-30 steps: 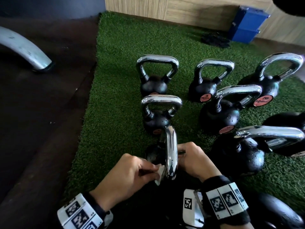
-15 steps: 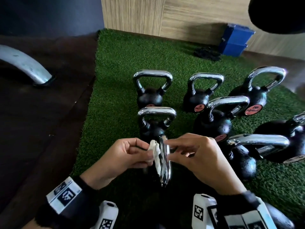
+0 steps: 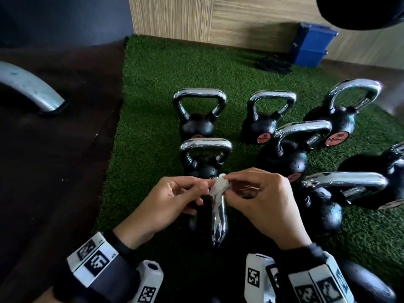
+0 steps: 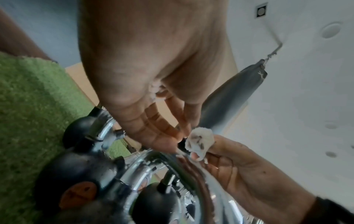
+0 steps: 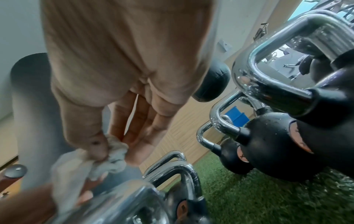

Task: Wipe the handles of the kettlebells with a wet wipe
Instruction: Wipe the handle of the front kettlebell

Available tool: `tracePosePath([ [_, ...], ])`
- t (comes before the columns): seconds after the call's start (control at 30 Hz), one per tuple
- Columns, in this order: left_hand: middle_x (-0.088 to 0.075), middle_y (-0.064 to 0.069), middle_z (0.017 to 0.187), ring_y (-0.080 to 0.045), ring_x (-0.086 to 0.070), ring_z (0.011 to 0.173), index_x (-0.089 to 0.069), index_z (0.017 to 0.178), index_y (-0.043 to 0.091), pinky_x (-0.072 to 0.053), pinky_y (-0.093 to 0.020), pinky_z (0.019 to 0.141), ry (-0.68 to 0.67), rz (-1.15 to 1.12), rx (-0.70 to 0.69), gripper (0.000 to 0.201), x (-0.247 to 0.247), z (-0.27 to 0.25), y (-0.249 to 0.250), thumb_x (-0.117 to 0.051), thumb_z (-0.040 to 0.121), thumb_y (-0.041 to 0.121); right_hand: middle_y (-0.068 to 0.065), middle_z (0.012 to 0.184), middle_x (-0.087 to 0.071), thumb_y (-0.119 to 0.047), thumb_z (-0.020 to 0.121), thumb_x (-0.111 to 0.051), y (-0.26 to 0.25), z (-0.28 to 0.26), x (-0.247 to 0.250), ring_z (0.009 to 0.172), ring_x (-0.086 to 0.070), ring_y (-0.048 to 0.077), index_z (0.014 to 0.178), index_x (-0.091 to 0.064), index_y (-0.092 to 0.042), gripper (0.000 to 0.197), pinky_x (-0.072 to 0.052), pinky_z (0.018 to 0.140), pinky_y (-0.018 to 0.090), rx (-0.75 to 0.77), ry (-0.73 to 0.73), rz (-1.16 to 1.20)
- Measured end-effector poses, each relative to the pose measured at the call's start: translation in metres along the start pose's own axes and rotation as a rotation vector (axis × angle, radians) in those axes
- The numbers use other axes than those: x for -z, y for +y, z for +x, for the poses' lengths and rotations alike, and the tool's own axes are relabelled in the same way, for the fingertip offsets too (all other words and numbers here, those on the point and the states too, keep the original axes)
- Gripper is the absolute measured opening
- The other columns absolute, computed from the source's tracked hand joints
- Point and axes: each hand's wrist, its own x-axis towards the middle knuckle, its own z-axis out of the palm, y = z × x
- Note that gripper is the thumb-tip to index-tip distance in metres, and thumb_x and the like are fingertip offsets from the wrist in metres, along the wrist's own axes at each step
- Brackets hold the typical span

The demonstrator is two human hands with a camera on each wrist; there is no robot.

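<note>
Several black kettlebells with chrome handles stand on green turf (image 3: 153, 84). The nearest kettlebell's handle (image 3: 218, 224) points away from me, just below my hands. A crumpled white wet wipe (image 3: 219, 185) is held above its far end. My left hand (image 3: 205, 186) pinches the wipe from the left. My right hand (image 3: 229, 186) pinches it from the right. In the left wrist view the wipe (image 4: 200, 141) shows dark smudges. In the right wrist view my thumb presses into the wipe (image 5: 114, 154). The nearest kettlebell's body is mostly hidden under my hands.
A second kettlebell (image 3: 205, 149) stands right behind the wipe, and others (image 3: 290, 145) crowd the right side. Dark floor (image 3: 54, 171) lies left of the turf, with a curved grey metal leg (image 3: 28, 88). Blue boxes (image 3: 312, 47) and a black coil (image 3: 273, 64) sit by the wooden wall.
My left hand slid the wipe from the handle's near end to its far end. My right hand let go of the handle and now pinches the wipe, lifted just above it.
</note>
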Motion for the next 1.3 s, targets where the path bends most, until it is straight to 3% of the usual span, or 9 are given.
tracePosePath([
  [0.07,-0.07,0.023,0.115,0.002,-0.067,0.102,-0.069,0.122,0.053,-0.055,-0.015,0.077,-0.053,0.314,-0.044,0.047,0.01,0.001,-0.017,-0.08,0.089,0.021,-0.018,0.081,-0.075,-0.008,0.068,-0.084,0.012,0.004,0.006,0.071,-0.072,-0.002,0.085,-0.081,-0.028,0.026,-0.057,0.068,0.013,-0.07,0.053,-0.063],
  [0.13,-0.05,0.04,0.134,0.012,-0.048,0.129,-0.042,0.137,0.066,-0.049,-0.012,0.096,-0.164,0.57,-0.026,0.085,0.015,-0.002,-0.036,-0.086,0.08,0.022,-0.021,0.077,-0.074,-0.013,0.066,-0.084,0.024,0.006,0.008,0.068,-0.07,-0.006,0.082,-0.08,-0.032,0.026,-0.055,0.067,0.01,-0.149,0.076,-0.146],
  [0.2,-0.022,0.044,0.153,0.02,-0.021,0.144,-0.01,0.152,0.062,-0.029,-0.013,0.118,-0.287,0.65,-0.035,0.122,0.009,-0.002,-0.056,-0.095,0.066,0.041,-0.02,0.074,-0.074,-0.014,0.065,-0.084,0.037,0.006,0.004,0.067,-0.068,-0.009,0.079,-0.08,-0.033,0.024,-0.051,0.065,0.006,-0.201,0.064,-0.212],
  [0.3,-0.002,0.03,0.168,0.003,-0.003,0.156,0.017,0.159,0.043,-0.017,-0.035,0.128,-0.299,0.604,-0.099,0.158,-0.014,0.004,-0.078,-0.095,0.05,0.067,-0.017,0.071,-0.074,-0.013,0.065,-0.086,0.053,0.008,-0.01,0.066,-0.067,-0.01,0.08,-0.081,-0.028,0.022,-0.047,0.063,0.002,-0.252,0.024,-0.207],
  [0.43,0.022,0.009,0.17,-0.009,0.011,0.158,0.018,0.162,0.014,-0.014,-0.039,0.13,-0.212,0.84,-0.268,0.148,-0.033,0.004,-0.095,-0.076,0.066,0.078,-0.017,0.073,-0.076,-0.02,0.07,-0.088,0.066,0.009,-0.03,0.07,-0.068,-0.009,0.086,-0.082,-0.029,0.02,-0.049,0.065,0.005,-0.355,-0.09,-0.131],
  [0.77,-0.001,-0.004,0.171,-0.013,0.001,0.16,0.0,0.16,-0.006,-0.016,-0.035,0.13,-0.317,0.859,-0.387,0.13,-0.017,0.014,-0.093,-0.078,0.076,0.057,-0.031,0.058,-0.065,-0.019,0.077,-0.084,0.071,0.01,-0.042,0.067,-0.062,-0.017,0.086,-0.08,-0.036,0.019,-0.042,0.059,0.001,-0.331,-0.116,-0.139],
  [0.87,-0.002,-0.006,0.172,-0.014,-0.004,0.16,-0.005,0.159,-0.009,-0.015,-0.031,0.129,-0.314,0.822,-0.417,0.128,-0.014,0.015,-0.087,-0.082,0.076,0.049,-0.024,0.079,-0.074,-0.012,0.078,-0.08,0.068,0.011,-0.042,0.076,-0.067,-0.011,0.092,-0.08,-0.035,0.027,-0.051,0.07,0.008,-0.237,0.003,-0.103],
  [1.07,-0.012,0.015,0.17,-0.006,-0.018,0.157,0.001,0.164,0.026,-0.018,-0.015,0.123,-0.337,0.585,-0.36,0.133,-0.012,0.019,-0.082,-0.089,0.066,0.029,-0.012,0.091,-0.076,-0.007,0.077,-0.082,0.073,0.008,-0.048,0.084,-0.068,-0.002,0.099,-0.081,-0.025,0.029,-0.045,0.072,0.003,-0.183,0.06,-0.113],
  [1.3,-0.021,0.017,0.166,0.0,-0.029,0.151,0.007,0.164,0.027,-0.03,-0.017,0.119,-0.387,0.581,-0.225,0.137,-0.001,0.029,-0.096,-0.088,0.066,0.04,-0.011,0.093,-0.073,0.008,0.077,-0.077,0.058,0.002,-0.035,0.088,-0.07,0.003,0.103,-0.081,-0.015,0.035,-0.056,0.075,0.017,0.019,0.098,-0.03],
])
